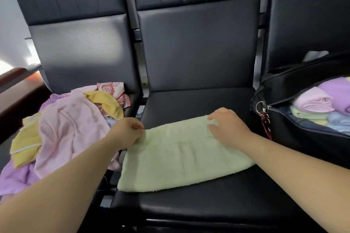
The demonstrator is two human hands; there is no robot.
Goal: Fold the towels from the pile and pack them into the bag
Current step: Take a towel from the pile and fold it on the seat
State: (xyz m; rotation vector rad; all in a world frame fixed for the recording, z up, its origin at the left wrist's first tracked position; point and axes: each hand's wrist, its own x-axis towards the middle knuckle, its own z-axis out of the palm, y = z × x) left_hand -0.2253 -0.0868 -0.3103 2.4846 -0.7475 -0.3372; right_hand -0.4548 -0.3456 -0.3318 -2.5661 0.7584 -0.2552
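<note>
Towel, pale green [181, 157]: lies flat on the black middle seat [198, 204] directly in front of you, folded into a wide rectangle. Its long edges run from 9 o'clock to 3 o'clock. The near left corner reaches the seat's left edge.

Hands:
- Your left hand [128, 130] is at the towel's far left corner, about 10 o'clock on the towel. Its fingers are curled in and pinch the fabric at that corner.
- Your right hand [229, 126] is at the far right corner, about 2 o'clock. Its bent fingers and thumb hold a small gather of cloth at the far edge.

Pile [72, 128]: sits on the left chair [83, 53], at 9 o'clock from the towel and just beside it. It holds unfolded pink, lilac, yellow and red-patterned cloths, heaped loosely.

Bag [303, 138]: black, unzipped, on the right chair [310, 24] at 3 o'clock from the towel. It already contains folded towels: a pink one [314, 101] and a purple one [337, 91] on top, with green [306, 114] and blue [339, 121] ones beneath. A metal ring with a red tag [264, 109] hangs at the bag's near left end.
</note>
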